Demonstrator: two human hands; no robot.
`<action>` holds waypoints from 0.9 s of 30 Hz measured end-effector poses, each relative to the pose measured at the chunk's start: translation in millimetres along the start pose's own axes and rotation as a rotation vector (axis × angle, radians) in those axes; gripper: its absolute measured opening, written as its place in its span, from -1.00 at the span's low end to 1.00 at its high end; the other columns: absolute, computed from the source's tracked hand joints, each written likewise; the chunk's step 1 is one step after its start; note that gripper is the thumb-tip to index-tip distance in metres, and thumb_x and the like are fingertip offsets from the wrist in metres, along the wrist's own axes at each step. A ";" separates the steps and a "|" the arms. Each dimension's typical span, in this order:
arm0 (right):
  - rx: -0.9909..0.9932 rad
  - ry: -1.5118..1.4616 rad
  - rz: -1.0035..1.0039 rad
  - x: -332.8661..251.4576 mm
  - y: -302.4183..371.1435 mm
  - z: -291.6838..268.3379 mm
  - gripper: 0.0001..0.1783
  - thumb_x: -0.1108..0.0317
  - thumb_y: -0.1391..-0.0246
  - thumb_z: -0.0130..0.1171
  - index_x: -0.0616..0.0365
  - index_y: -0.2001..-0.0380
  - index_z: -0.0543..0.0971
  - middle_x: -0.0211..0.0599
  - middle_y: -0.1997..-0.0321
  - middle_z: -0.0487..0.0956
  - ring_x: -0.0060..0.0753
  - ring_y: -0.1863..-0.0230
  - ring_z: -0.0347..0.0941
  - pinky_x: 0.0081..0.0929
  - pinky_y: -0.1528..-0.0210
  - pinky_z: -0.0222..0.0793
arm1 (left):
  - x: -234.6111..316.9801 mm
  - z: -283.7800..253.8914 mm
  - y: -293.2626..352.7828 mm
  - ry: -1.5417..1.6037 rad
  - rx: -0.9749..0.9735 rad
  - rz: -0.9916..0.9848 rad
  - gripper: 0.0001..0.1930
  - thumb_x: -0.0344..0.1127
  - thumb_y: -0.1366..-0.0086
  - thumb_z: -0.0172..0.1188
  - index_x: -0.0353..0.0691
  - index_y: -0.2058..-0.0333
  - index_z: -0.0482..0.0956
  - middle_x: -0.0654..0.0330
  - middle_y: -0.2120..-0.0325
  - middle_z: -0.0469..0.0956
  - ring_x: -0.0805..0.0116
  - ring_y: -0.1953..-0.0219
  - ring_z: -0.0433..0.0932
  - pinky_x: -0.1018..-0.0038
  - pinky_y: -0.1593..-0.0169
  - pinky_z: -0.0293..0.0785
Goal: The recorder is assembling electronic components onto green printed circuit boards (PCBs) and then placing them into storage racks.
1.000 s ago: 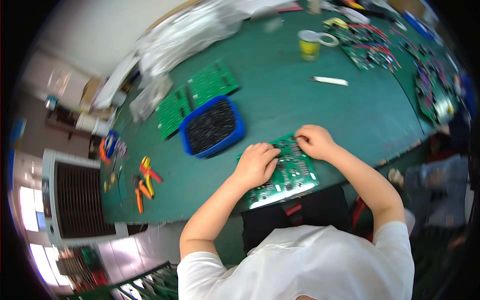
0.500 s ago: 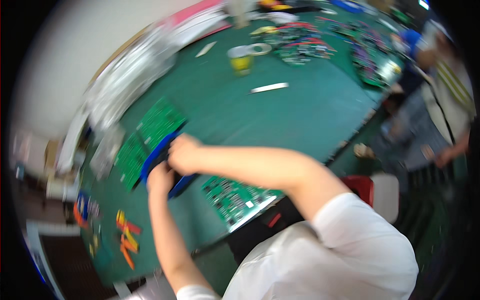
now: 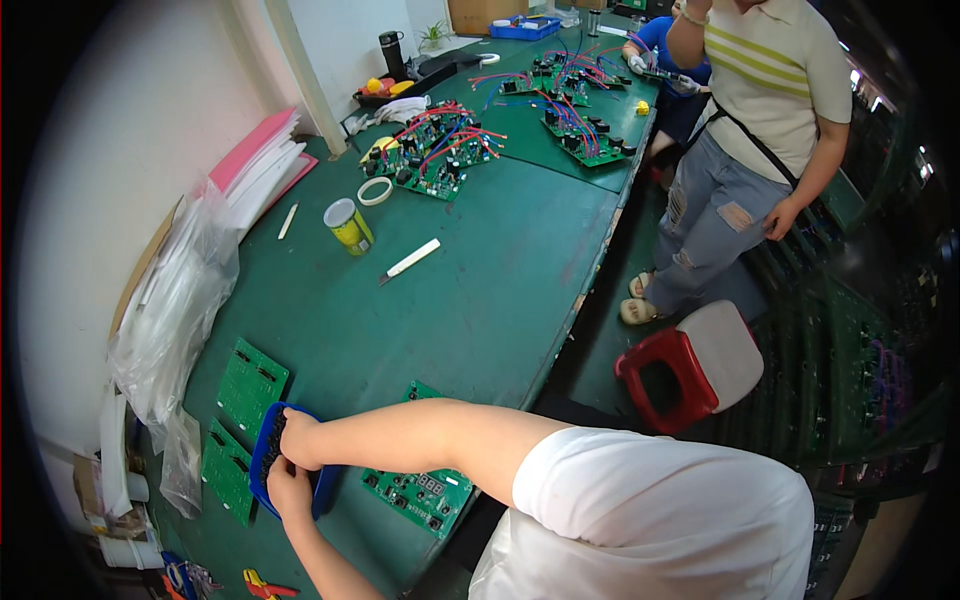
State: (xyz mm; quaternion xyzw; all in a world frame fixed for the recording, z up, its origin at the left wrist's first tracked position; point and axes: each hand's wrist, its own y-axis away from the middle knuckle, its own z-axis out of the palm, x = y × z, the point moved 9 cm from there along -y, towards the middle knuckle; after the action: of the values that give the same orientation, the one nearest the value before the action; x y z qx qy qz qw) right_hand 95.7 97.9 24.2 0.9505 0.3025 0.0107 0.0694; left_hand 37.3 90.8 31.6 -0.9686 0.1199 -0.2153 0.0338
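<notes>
Both my hands meet at a blue bin [image 3: 257,490] on the green table, which holds many small black parts [image 3: 272,445]. My right hand [image 3: 302,440] reaches over the bin with its fingers curled down. My left hand [image 3: 290,490] is just nearer, fingers bent and close against the right; what either one pinches is hidden. Left of the bin lie two green circuit boards, the farther board [image 3: 262,375] and the nearer board [image 3: 225,490], with a few black parts on them. Partly under my right forearm lies a populated board [image 3: 425,500] with a digit display.
A white-handled blade [image 3: 412,260], a yellow can [image 3: 350,228] and a tape roll [image 3: 375,191] stand farther up the table. Wired boards [image 3: 440,150] lie beyond. Plastic-wrapped sheets [image 3: 185,310] line the wall. A red stool [image 3: 655,375] and a standing person [image 3: 750,150] are to the right.
My view has swung toward the right and far end, so the bin and boards sit lower in the picture. My hands are still together at the blue bin.
</notes>
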 end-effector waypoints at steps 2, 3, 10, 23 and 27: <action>0.012 0.015 -0.017 -3.6 -0.2 -1.2 -0.71 0.20 0.10 0.16 -0.02 0.26 0.65 -0.39 0.10 0.60 -0.39 0.01 0.45 -0.21 -0.22 0.06 | -4.7 -0.9 0.0 0.007 0.065 0.040 -0.79 -0.29 -0.09 0.19 -0.34 0.40 0.53 -0.05 0.48 0.55 0.00 0.41 0.53 0.25 0.32 0.40; 0.017 0.020 -0.013 -2.1 -0.2 -1.4 -0.71 0.20 0.10 0.16 -0.02 0.26 0.65 -0.39 0.10 0.60 -0.39 0.01 0.45 -0.21 -0.22 0.06 | -4.2 -2.7 0.7 0.007 0.071 0.046 -0.79 -0.29 -0.09 0.19 -0.34 0.40 0.53 -0.05 0.48 0.55 0.00 0.41 0.53 0.25 0.32 0.40; 0.107 -0.095 -0.035 4.6 -0.2 -3.4 -0.80 0.28 0.13 0.10 -0.01 0.42 0.65 -0.33 0.27 0.63 -0.33 0.16 0.51 -0.21 -0.11 0.15 | -0.5 -16.1 2.8 -0.021 0.134 -0.011 -0.85 -0.40 -0.06 0.15 -0.37 0.53 0.42 -0.04 0.61 0.47 0.02 0.54 0.44 0.23 0.39 0.36; 0.493 -0.619 -0.119 16.2 27.0 -33.3 -0.82 0.29 0.27 0.09 0.15 0.59 0.58 -0.05 0.50 0.57 0.02 0.41 0.52 -0.10 0.37 0.40 | -13.1 -14.5 11.6 0.059 0.153 0.059 -0.90 -0.44 -0.09 0.15 -0.37 0.47 0.47 -0.03 0.54 0.50 0.07 0.47 0.48 0.29 0.32 0.40; 0.642 -0.857 -0.011 82.6 108.6 -47.7 -0.83 0.36 0.30 0.09 0.13 0.54 0.58 -0.09 0.48 0.56 -0.09 0.42 0.52 -0.23 0.38 0.41 | 12.4 -26.7 6.8 0.064 0.285 0.219 -0.92 -0.43 -0.10 0.11 -0.32 0.49 0.44 0.02 0.55 0.41 0.07 0.47 0.42 0.29 0.35 0.36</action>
State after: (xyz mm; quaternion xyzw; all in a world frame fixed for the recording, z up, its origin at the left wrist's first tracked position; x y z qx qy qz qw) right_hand 222.4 63.9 84.7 0.8415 0.2399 -0.4720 -0.1075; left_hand 35.4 80.9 60.0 -0.9277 0.1942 -0.2559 0.1901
